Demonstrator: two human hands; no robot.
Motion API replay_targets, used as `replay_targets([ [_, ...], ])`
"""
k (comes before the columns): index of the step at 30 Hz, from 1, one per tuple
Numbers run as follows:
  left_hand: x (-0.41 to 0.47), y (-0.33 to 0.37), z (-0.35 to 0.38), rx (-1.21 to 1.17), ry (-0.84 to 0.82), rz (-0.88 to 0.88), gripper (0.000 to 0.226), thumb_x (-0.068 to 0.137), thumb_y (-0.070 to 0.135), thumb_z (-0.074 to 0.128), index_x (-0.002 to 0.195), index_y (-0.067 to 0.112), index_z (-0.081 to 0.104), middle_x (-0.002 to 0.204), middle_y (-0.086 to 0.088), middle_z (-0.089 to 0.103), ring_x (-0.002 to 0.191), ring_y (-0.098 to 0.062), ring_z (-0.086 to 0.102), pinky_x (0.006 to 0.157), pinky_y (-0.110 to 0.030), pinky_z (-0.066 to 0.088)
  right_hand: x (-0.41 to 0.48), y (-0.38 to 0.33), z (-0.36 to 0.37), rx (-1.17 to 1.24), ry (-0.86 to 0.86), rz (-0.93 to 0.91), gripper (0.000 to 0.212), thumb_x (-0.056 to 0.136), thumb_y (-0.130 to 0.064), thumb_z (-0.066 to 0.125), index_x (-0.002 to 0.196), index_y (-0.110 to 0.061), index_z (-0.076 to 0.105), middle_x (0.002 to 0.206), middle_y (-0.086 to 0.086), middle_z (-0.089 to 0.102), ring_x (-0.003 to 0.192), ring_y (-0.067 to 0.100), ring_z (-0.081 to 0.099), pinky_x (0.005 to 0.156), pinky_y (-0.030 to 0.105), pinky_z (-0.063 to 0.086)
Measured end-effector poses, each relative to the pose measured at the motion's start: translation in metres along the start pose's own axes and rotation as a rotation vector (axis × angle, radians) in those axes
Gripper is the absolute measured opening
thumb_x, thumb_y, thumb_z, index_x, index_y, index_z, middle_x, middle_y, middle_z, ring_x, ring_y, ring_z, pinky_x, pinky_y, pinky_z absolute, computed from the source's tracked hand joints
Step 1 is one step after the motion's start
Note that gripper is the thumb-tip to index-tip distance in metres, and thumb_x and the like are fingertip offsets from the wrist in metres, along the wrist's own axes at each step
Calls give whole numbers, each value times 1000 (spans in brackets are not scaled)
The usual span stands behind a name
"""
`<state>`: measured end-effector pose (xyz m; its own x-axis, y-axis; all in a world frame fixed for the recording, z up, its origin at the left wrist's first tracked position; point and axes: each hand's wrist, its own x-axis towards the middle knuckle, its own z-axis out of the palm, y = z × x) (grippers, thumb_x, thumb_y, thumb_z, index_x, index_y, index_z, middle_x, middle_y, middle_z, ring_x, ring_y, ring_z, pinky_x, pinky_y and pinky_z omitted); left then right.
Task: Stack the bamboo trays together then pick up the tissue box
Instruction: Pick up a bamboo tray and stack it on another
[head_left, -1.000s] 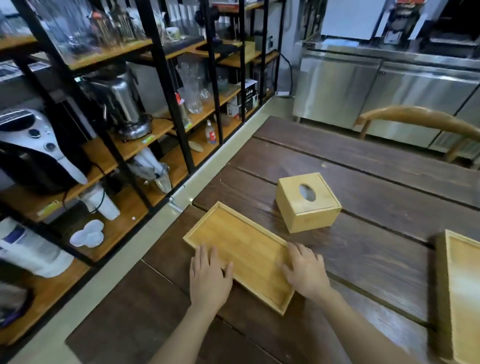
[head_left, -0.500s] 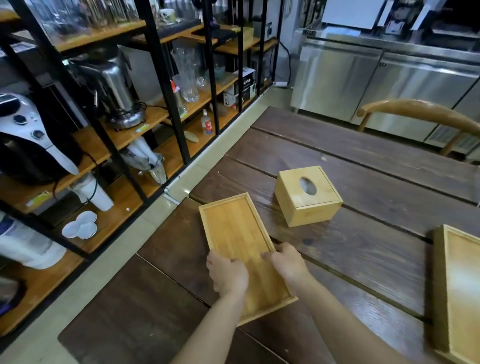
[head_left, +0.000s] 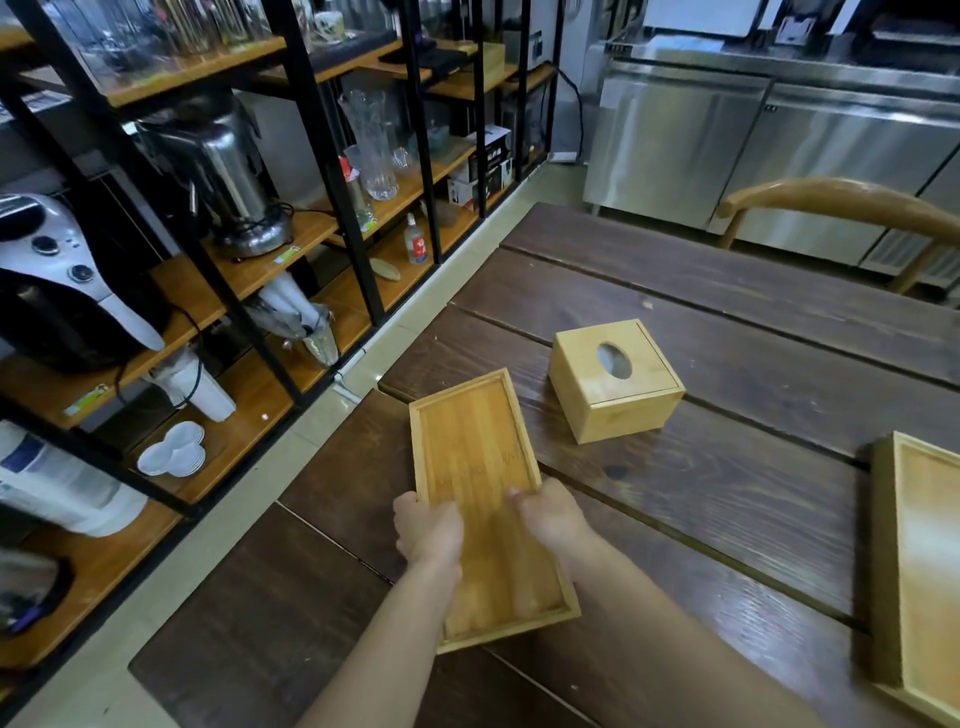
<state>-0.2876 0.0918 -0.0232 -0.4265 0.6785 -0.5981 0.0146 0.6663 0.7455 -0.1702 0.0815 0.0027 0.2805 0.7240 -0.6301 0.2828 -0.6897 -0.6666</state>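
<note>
A small rectangular bamboo tray (head_left: 475, 452) is held lengthwise in front of me over the dark wooden table (head_left: 727, 493). My left hand (head_left: 428, 530) grips its left long side and my right hand (head_left: 553, 517) grips its right long side. A second, larger bamboo tray (head_left: 919, 566) lies at the table's right edge, partly cut off by the frame. The square bamboo tissue box (head_left: 615, 379), with an oval hole in its lid, stands just beyond the held tray to the right.
Black metal shelving (head_left: 322, 156) with wooden boards lines the left side, loaded with appliances, glassware and white dishes (head_left: 174, 457). A curved wooden chair back (head_left: 841, 202) stands at the table's far side. Steel cabinets (head_left: 727, 150) fill the back.
Both hands went from lying flat on the small tray to gripping its long sides. The tray has turned from a diagonal lie to pointing straight away from me.
</note>
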Motion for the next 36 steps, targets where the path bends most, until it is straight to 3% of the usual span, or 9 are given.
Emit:
replay_targets([
  [4,-3,6,-14,-26,-84,-8,46,91,14,51,135,7,39,131,-10,52,116,-35,51,98,-49,45,-14,-4,-3,-67,88,-214,28,95,-34,39,92,-7,47,94,10,56,86,27,55,69,34,42],
  [6,-13,14,-20,3,-127,46,46,95,28,48,135,9,37,127,-7,51,118,-34,51,99,-51,44,-20,-3,-15,-23,107,-286,29,94,-36,41,80,-12,45,80,3,53,73,20,52,60,31,40],
  [11,-62,33,-14,71,-392,441,36,94,41,44,124,22,45,116,-1,57,98,-15,56,85,-37,47,-34,2,-68,138,218,-383,40,90,-43,47,91,-4,56,81,2,60,75,16,56,63,29,44],
  [14,-92,42,7,-49,-559,489,31,91,34,54,120,24,50,114,4,62,101,-11,60,82,-31,51,-51,14,-108,209,353,-442,35,90,-39,49,106,-9,58,99,1,62,91,17,57,76,30,44],
  [17,-121,42,43,-116,-712,495,39,90,24,59,128,21,49,119,0,63,108,-18,61,92,-41,51,-66,33,-152,202,523,-494,31,93,-29,46,117,-13,56,106,-2,59,98,14,53,81,28,38],
  [23,-187,25,137,50,-952,532,57,86,30,54,140,22,37,132,-4,56,120,-23,54,102,-48,43,-74,107,-241,155,766,-311,26,94,-22,43,90,-4,61,82,10,62,79,26,55,72,41,41],
  [27,-226,3,195,233,-967,586,42,95,20,44,137,21,42,128,0,58,117,-22,54,101,-41,43,-82,156,-285,83,914,-160,31,94,-18,42,77,3,56,73,17,57,73,32,51,64,39,36],
  [31,-248,-34,243,338,-922,561,38,93,21,45,130,27,51,129,1,60,121,-23,53,102,-46,44,-80,197,-317,-1,990,-39,33,93,-16,41,64,-2,47,68,19,55,72,35,52,62,39,34],
  [36,-277,-54,272,560,-860,512,46,99,16,35,145,17,28,159,-6,12,146,-33,3,117,-46,15,-62,234,-337,21,1021,94,30,92,-15,41,68,-2,53,77,22,60,75,36,54,68,40,41],
])
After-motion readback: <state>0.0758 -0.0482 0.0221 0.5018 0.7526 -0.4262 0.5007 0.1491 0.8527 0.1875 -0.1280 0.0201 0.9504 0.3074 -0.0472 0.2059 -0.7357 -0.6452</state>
